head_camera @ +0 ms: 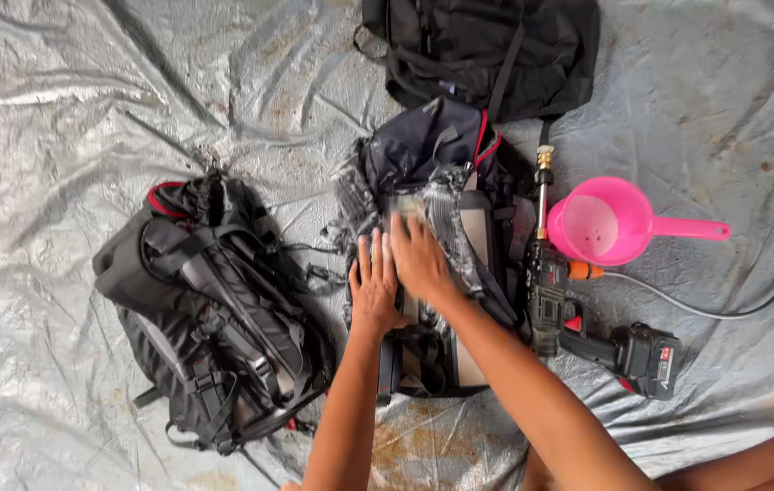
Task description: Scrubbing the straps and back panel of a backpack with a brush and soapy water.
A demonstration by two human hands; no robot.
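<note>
Both hands flat, fingers spread: left hand [376,286], right hand [419,257] pressing soapy navy backpack [432,164]; long axis runs toward black bag [487,50].

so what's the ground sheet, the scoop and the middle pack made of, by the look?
Ground sheet: likely woven plastic tarp, silver, shiny and creased. Scoop: moulded plastic, glossy pink, one-piece handle. Middle pack: synthetic fabric, probably nylon, dark navy; wet foam glistens under both hands, left and right.
</note>
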